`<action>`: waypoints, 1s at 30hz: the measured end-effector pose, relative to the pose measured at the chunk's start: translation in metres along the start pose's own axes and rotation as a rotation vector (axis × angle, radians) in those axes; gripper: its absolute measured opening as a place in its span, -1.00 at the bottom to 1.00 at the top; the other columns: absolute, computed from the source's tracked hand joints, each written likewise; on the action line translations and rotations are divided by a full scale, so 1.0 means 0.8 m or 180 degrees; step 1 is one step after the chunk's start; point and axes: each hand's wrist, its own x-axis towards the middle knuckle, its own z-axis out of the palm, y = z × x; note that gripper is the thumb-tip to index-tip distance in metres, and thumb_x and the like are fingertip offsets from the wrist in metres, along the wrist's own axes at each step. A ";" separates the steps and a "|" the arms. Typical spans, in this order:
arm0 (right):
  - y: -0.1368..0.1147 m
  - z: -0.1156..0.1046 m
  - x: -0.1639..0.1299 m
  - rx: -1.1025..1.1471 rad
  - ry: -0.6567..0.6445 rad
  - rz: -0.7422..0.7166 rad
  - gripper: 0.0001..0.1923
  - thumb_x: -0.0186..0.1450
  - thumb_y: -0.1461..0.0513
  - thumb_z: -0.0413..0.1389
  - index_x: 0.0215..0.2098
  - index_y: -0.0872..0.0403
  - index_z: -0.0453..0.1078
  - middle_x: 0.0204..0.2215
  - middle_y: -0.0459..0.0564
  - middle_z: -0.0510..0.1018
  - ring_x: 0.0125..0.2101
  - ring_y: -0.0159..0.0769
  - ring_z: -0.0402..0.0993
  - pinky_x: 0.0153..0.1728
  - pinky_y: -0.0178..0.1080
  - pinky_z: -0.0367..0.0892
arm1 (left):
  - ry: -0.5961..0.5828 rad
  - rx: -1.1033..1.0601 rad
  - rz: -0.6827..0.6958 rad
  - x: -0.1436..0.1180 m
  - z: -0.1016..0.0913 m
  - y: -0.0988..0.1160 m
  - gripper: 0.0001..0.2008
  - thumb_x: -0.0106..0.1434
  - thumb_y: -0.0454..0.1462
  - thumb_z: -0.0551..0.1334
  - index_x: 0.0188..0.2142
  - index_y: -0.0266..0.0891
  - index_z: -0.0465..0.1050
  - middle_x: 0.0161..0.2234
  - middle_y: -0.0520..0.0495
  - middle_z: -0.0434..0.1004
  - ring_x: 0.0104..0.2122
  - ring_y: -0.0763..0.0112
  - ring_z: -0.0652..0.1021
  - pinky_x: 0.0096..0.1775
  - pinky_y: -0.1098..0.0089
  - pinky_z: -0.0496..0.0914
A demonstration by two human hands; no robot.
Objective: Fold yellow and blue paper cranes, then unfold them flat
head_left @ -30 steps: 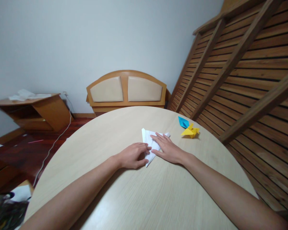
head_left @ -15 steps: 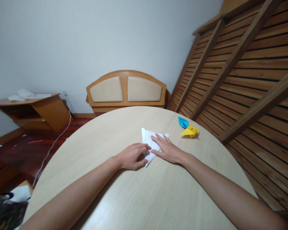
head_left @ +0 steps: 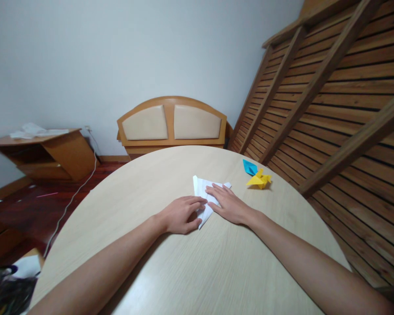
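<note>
**Surroundings, bystander items only**

You've got a round light-wood table (head_left: 190, 271) under everything. On its far right sit a yellow folded paper figure (head_left: 258, 180) and a blue folded paper piece (head_left: 250, 166), just beside each other, possibly touching at a corner. Past the table's far edge you see a wooden headboard (head_left: 172, 122) with two beige padded panels against the pale wall (head_left: 118, 52). A slatted wooden frame (head_left: 331, 100) leans along your right. Left: a low wooden cabinet (head_left: 49, 153) with white papers (head_left: 36, 130) on top, and a white cable (head_left: 75, 192) trailing across the dark red floor (head_left: 26, 205).
</note>
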 end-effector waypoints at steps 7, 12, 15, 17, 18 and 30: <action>-0.003 -0.003 -0.002 -0.0028 0.0060 -0.0002 -0.31 0.38 -0.16 -0.06 0.30 0.08 0.22 0.32 0.13 0.25 0.35 -0.01 0.00 0.34 0.10 -0.11 | 0.0003 -0.0049 0.0029 -0.001 -0.001 -0.001 -0.54 0.23 -0.19 0.21 0.11 -0.28 0.34 0.20 -0.27 0.37 0.18 0.08 0.40 0.21 0.09 0.28; -0.012 -0.001 -0.006 -0.0063 -0.0103 0.0126 -0.17 0.32 -0.21 -0.03 0.37 0.11 0.12 0.37 0.14 0.13 0.39 0.02 -0.12 0.36 0.10 -0.22 | -0.0040 -0.0235 0.0095 -0.004 0.001 -0.010 -0.43 0.18 -0.17 0.25 0.16 -0.27 0.26 0.21 -0.28 0.35 0.21 0.05 0.36 0.23 0.07 0.24; -0.018 0.004 -0.009 0.0002 -0.0271 0.0211 -0.03 0.27 -0.30 -0.04 0.41 0.13 0.01 0.41 0.17 -0.01 0.40 0.06 -0.24 0.36 0.12 -0.27 | -0.0051 -0.0373 0.0100 -0.004 0.001 -0.012 -0.38 0.17 -0.18 0.26 0.20 -0.27 0.21 0.21 -0.27 0.35 0.22 0.05 0.35 0.24 0.08 0.23; -0.022 0.009 -0.011 0.0056 -0.0336 0.0213 0.03 0.25 -0.33 -0.06 0.44 0.12 -0.08 0.42 0.17 -0.09 0.41 0.06 -0.30 0.36 0.12 -0.28 | -0.0042 -0.0435 0.0101 -0.004 0.001 -0.012 -0.37 0.16 -0.18 0.26 0.21 -0.26 0.20 0.22 -0.28 0.34 0.22 0.04 0.34 0.24 0.06 0.23; -0.023 0.011 -0.011 0.0078 -0.0356 0.0202 0.05 0.24 -0.34 -0.07 0.45 0.11 -0.12 0.43 0.17 -0.13 0.41 0.06 -0.32 0.36 0.12 -0.28 | -0.0037 -0.0452 0.0101 -0.004 0.001 -0.012 -0.37 0.16 -0.18 0.27 0.20 -0.26 0.21 0.22 -0.28 0.33 0.22 0.04 0.34 0.24 0.05 0.22; -0.035 0.004 -0.013 0.0155 -0.0533 0.0306 0.20 0.17 -0.38 -0.02 0.45 0.21 -0.25 0.43 0.21 -0.25 0.41 0.07 -0.38 0.37 0.09 -0.29 | -0.0022 -0.0317 0.0187 -0.007 -0.001 -0.008 -0.34 0.20 -0.14 0.25 0.25 -0.30 0.20 0.30 -0.32 0.21 0.29 0.01 0.24 0.28 0.02 0.15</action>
